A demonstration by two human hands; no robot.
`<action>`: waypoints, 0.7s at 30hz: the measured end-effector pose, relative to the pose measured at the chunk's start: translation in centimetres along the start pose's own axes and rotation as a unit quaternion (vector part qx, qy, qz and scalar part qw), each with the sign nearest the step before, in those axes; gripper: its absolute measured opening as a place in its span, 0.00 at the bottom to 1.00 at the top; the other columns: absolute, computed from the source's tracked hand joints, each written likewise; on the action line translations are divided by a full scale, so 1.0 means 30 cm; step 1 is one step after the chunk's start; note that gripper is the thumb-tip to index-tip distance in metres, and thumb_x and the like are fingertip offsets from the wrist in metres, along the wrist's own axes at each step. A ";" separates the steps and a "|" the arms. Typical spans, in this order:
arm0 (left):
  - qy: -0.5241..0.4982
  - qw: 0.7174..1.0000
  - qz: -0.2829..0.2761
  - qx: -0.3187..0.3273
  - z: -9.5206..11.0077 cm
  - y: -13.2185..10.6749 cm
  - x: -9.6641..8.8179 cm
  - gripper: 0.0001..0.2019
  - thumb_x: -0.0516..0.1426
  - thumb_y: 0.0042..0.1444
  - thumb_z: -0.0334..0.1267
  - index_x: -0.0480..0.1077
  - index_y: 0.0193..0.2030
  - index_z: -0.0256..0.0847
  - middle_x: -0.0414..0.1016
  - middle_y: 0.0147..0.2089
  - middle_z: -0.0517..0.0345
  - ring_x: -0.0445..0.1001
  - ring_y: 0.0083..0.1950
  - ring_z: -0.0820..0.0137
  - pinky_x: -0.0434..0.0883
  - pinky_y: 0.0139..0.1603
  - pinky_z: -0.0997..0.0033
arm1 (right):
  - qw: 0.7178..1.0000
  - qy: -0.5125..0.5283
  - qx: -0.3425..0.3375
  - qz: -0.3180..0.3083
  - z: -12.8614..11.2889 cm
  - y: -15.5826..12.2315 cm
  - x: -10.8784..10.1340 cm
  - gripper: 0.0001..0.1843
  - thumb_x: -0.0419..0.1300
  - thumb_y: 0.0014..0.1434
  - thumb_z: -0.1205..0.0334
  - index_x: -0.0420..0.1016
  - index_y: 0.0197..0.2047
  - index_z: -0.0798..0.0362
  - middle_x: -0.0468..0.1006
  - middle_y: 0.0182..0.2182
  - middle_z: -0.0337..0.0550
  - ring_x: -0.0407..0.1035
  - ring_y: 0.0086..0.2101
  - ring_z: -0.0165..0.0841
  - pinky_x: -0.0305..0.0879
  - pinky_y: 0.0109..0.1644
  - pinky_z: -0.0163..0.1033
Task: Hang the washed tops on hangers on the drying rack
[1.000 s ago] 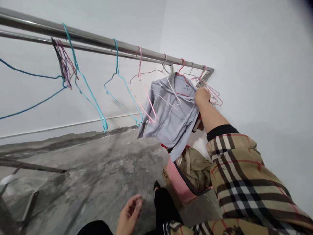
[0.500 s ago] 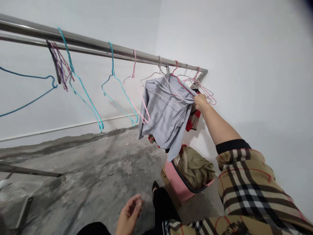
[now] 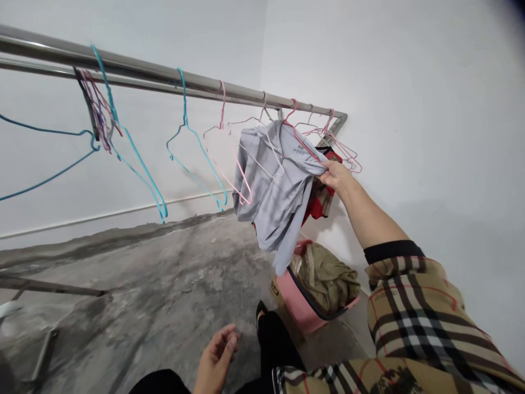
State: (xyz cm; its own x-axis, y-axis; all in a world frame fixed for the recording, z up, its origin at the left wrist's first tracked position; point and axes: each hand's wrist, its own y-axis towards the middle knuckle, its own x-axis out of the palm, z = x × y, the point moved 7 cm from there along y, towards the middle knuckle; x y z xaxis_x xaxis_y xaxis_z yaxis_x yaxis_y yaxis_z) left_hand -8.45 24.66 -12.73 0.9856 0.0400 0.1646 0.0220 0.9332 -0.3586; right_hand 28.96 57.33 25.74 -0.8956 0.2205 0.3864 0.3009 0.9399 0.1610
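A light grey long-sleeved shirt (image 3: 270,191) hangs on a red hanger (image 3: 302,139) from the metal rail. My right hand (image 3: 335,176) is closed on the shirt's near shoulder, at the end of that hanger. A white hanger (image 3: 270,139) hangs just in front of the shirt and overlaps it. Low in the view, my left hand (image 3: 217,353) is held over the floor near my knees, with fingers loosely curled, thumb apart and nothing in it. Behind the shirt, a red and tan garment (image 3: 322,202) is partly hidden.
Along the metal rail (image 3: 139,68) hang blue hangers (image 3: 186,120), a pink hanger (image 3: 223,126) and more pink hangers (image 3: 344,150) at the far end. Below, a pink basket (image 3: 299,306) holds olive-green clothes (image 3: 330,276). White walls meet behind the rail.
My right hand has shifted slightly down, still gripping the shirt, and the shirt's lower part has swung a little left. The white hanger has turned. My left hand looks unchanged.
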 end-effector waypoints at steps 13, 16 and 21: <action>-0.002 1.000 0.013 -0.001 0.025 -0.022 -0.002 0.37 0.67 0.36 0.65 0.76 0.48 0.39 0.82 0.41 0.50 0.77 0.39 0.64 0.73 0.40 0.68 | 0.997 -0.060 0.048 0.021 0.092 -0.079 0.032 0.10 0.56 0.54 0.81 0.71 0.32 0.57 0.75 0.23 0.36 0.71 0.25 0.26 0.78 0.36 0.36; -0.001 1.000 0.018 0.001 0.034 -0.029 0.003 0.38 0.66 0.34 0.66 0.76 0.47 0.38 0.82 0.40 0.49 0.77 0.37 0.64 0.73 0.39 0.68 | 0.997 -0.079 0.024 -0.002 0.084 -0.109 0.062 0.11 0.60 0.49 0.81 0.72 0.33 0.57 0.75 0.23 0.35 0.70 0.24 0.25 0.77 0.35 0.36; 0.005 1.000 0.017 0.001 0.035 -0.028 0.009 0.39 0.66 0.34 0.66 0.76 0.47 0.37 0.82 0.41 0.48 0.77 0.38 0.64 0.73 0.40 0.66 | 0.987 -0.115 -0.091 -0.060 0.063 -0.152 0.123 0.28 0.58 0.43 0.80 0.72 0.48 0.50 0.79 0.32 0.32 0.72 0.30 0.26 0.77 0.38 0.38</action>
State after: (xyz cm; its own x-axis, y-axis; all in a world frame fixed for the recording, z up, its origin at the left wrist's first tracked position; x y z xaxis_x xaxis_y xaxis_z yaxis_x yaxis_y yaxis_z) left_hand -8.39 24.27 -11.42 0.9875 0.0680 0.1425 -0.0120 0.9321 -0.3620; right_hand 23.66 54.35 24.72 -0.9726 0.1840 0.1422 0.2241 0.9049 0.3619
